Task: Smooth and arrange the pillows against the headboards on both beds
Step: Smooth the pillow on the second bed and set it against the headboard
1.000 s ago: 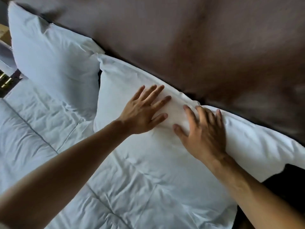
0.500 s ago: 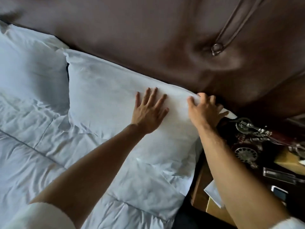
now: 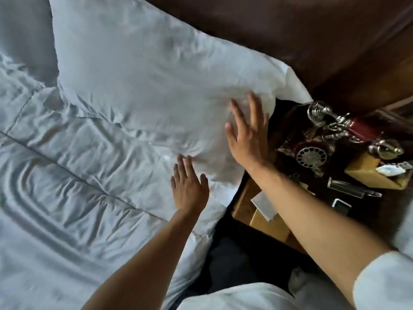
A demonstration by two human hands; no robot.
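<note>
A white pillow (image 3: 143, 70) leans against the dark brown padded headboard (image 3: 301, 34) at the right end of the bed. My right hand (image 3: 248, 133) lies flat and open on the pillow's lower right corner, fingers spread. My left hand (image 3: 188, 186) rests flat and open at the pillow's bottom edge, where it meets the white quilted duvet (image 3: 67, 186). A second white pillow (image 3: 24, 34) shows partly at the far left. Neither hand holds anything.
A wooden nightstand (image 3: 266, 222) stands close to the right of the bed. On it are an ornate rotary telephone (image 3: 312, 151), a yellow tissue box (image 3: 375, 173), a pen, paper and a small device. A dark gap separates bed and nightstand.
Both hands slid down the pillow from its top edge near the headboard to its lower right part. The view dropped and shifted, showing more of the nightstand.
</note>
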